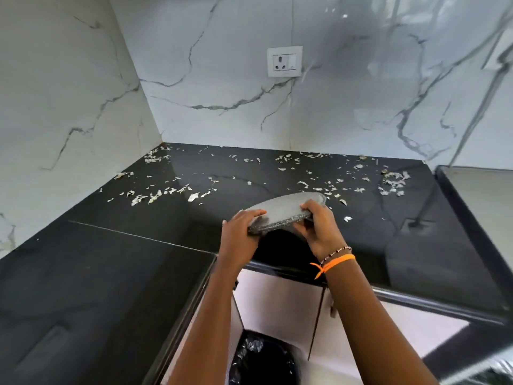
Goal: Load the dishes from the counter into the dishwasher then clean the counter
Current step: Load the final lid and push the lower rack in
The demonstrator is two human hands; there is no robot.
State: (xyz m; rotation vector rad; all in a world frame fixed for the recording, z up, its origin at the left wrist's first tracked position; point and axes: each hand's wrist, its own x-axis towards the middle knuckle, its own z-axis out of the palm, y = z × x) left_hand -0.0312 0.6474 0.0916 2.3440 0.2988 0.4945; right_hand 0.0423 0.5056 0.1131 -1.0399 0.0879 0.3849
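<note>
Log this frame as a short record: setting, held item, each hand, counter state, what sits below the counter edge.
setting: black counter in a corner of marble-look walls, wall socket
held item: grey speckled round slab, tilted, above the counter's front edge
left hand: grips the slab's near-left rim
right hand: grips its right rim; orange wrist band
counter state: pale scraps scattered across the back
below: bin with black liner

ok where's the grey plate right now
Centre of the head view, the grey plate is held tilted above the black counter by both hands, scraps scattered behind it.
</note>
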